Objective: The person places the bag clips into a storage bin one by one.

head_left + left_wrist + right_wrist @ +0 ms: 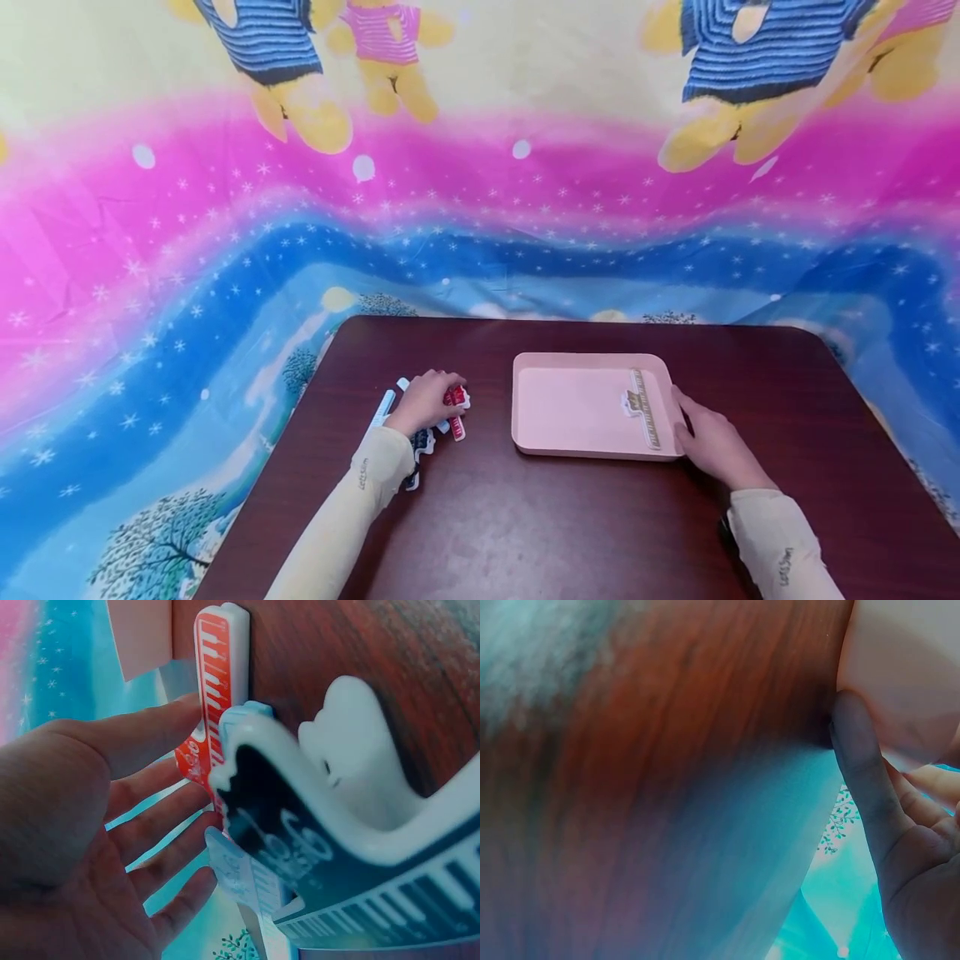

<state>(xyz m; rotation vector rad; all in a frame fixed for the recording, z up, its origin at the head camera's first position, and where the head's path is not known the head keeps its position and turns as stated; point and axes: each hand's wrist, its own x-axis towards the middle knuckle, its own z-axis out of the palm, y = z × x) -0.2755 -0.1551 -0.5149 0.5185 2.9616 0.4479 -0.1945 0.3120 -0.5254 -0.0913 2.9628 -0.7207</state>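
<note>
My left hand [426,402] is at a small pile of flat clips printed with piano keys, on the left of the table. Its thumb and fingers pinch a red piano-key clip [214,664], thumb on the printed face in the left wrist view. Close beside it are a black piano-key clip [274,817] and a light blue one [240,874]. At the right side, my right hand [716,442] grips the edge of a pink tray [562,408], thumb against the outer wall. Inside the tray, near its right end, lies a gold piano-key clip [645,417].
The dark wooden table [510,533] has rounded far corners. Another light blue clip [380,412] lies left of my left hand. Behind the table hangs a patterned cloth [480,183] with bears and snowflakes.
</note>
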